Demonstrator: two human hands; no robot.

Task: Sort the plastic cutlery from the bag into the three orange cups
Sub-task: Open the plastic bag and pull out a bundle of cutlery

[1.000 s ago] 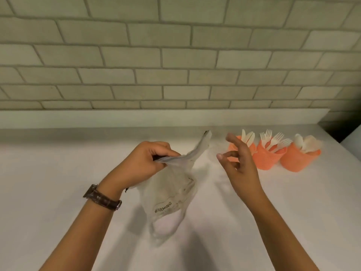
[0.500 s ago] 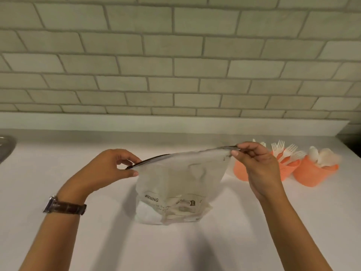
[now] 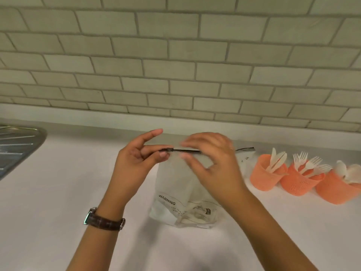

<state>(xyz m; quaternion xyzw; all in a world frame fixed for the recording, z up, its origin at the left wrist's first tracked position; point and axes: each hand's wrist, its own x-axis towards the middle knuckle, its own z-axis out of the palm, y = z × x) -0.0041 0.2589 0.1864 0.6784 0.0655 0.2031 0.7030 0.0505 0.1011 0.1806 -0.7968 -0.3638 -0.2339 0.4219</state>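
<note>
Bag (image 3: 175,184) upright at the middle of the bench (image 3: 58,192), left hand (image 3: 136,165) pinching the left end of its top strip, right hand (image 3: 214,165), blurred, pinching the strip just beside, cups (image 3: 297,184) with cutlery toward the right edge

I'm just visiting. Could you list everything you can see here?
bag: one, clear, black print, dark top strip, on the counter, middle
cups: three, orange, in a row, right
knives: several, white, in the left cup
forks: several, white, in the middle cup
spoons: several, white, in the right cup
counter: one, white
wall: one, pale tiles, behind
draining board: one, metal, far left
watch: one, brown strap, left wrist
left hand: one, fingers pinch the bag's top strip
right hand: one, blurred, fingers pinch the same strip
</note>
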